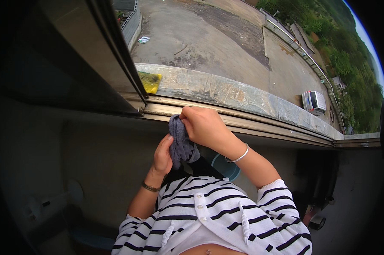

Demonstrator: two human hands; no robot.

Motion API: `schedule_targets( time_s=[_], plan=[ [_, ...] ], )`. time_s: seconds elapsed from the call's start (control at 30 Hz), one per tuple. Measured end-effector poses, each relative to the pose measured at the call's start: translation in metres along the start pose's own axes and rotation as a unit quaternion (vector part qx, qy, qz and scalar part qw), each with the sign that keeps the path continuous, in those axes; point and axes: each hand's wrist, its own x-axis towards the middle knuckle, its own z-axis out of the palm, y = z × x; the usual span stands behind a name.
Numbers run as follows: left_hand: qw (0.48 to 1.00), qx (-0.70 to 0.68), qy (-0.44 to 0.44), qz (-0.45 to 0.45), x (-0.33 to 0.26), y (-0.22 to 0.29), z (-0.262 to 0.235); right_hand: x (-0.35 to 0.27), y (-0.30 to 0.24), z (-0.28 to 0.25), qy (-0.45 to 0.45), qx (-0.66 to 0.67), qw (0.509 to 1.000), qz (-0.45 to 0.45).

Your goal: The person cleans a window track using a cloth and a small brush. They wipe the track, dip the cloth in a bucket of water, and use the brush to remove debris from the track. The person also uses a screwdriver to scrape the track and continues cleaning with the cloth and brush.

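Observation:
A grey-purple cloth (181,146) hangs bunched in front of me, just inside the metal window track (260,126). At its upper end my right hand (205,126) is closed, pinching the fabric close to the track. Lower on the left side, my left hand (162,156) grips the cloth's edge between thumb and fingers. Part of the cloth behind the right hand is hidden.
On the stone outer ledge (226,89) lies a yellow sponge-like piece (150,81), next to the dark sliding window frame (124,51) at the left. A blue-green bucket (226,167) stands below the sill. Outside are a paved yard and a parked silver vehicle (314,102).

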Motion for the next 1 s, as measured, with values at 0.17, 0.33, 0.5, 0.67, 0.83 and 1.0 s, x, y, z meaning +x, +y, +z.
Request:
schedule_targets(
  time_s=[0.17,0.33,0.5,0.67,0.83,1.0],
  plan=[
    [0.997,0.008,0.041,0.063,-0.001,0.016,-0.024,0.034,-0.018,0.023,-0.008,-0.016,0.999,-0.036],
    [0.987,0.100,0.046,0.114,-0.009,0.022,0.004,0.029,-0.011,0.014,-0.006,0.141,0.989,-0.039],
    [0.943,0.301,0.000,0.142,-0.018,0.016,0.037,-0.013,0.003,-0.007,0.008,0.341,0.939,0.035],
    [0.931,0.339,-0.034,0.129,-0.009,0.002,0.070,-0.034,0.026,-0.028,0.048,0.322,0.945,0.032],
    [0.934,0.328,-0.121,0.078,0.009,-0.030,0.094,-0.066,0.036,-0.082,0.058,0.150,0.987,0.030],
    [0.902,0.370,-0.225,0.004,0.030,-0.065,0.122,-0.105,0.048,-0.120,0.021,0.064,0.991,0.115]
  ],
)
